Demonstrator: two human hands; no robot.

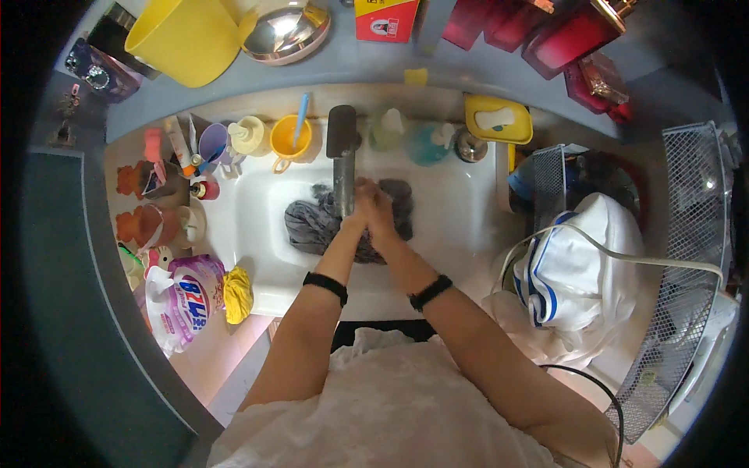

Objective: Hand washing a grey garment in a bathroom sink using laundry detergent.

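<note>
My left hand (360, 209) and my right hand (380, 214) are pressed together just beside the faucet (343, 168), over the white sink (460, 242). The fingers of both look closed, and anything between the palms is hidden. Beneath them a wet, dark grey cloth (310, 226) lies bunched in the basin, spreading out on either side of the hands. Part of my left hand is close behind the faucet's spout. A black band sits around each forearm.
Along the sink's back rim stand an orange cup (285, 140) with a blue toothbrush, pump bottles (427, 145) and a yellow soap dish (511, 129). A detergent bag (187, 300) and yellow cloth (238, 295) are at left. White fabric (589, 257) and a wire-mesh basket (675, 288) fill the right.
</note>
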